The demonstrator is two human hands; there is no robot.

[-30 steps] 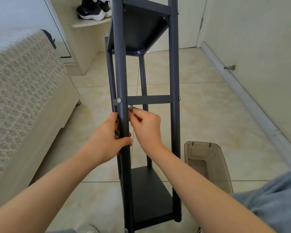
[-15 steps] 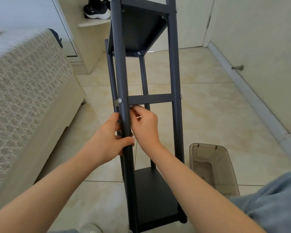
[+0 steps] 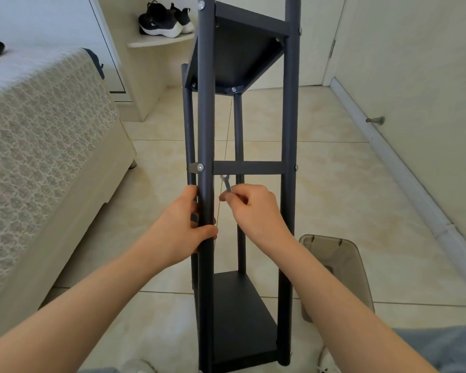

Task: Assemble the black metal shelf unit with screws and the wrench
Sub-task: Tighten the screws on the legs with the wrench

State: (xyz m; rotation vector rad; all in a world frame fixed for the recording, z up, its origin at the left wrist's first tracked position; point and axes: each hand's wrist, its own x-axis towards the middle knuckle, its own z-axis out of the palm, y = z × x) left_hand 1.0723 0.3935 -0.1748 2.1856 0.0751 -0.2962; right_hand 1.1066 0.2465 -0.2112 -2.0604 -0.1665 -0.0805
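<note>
Your right grip (image 3: 250, 208), pinching the silver wrench (image 3: 227, 185), has dropped below the black metal crossbar (image 3: 248, 168); left grip (image 3: 183, 230) clasps the round black post (image 3: 206, 117). Reseat it.

One black metal shelf unit (image 3: 206, 130), one small silver wrench (image 3: 226, 184), two black white-soled sneakers (image 3: 159, 21) and one smoky translucent plastic bin (image 3: 346, 265) are counted.

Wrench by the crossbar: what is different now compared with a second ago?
The right hand has drawn down and slightly right from the joint. The wrench it pinches now shows, its head just under the crossbar and off the front post. The left hand still holds that post, and the shelf unit stands as before.
</note>
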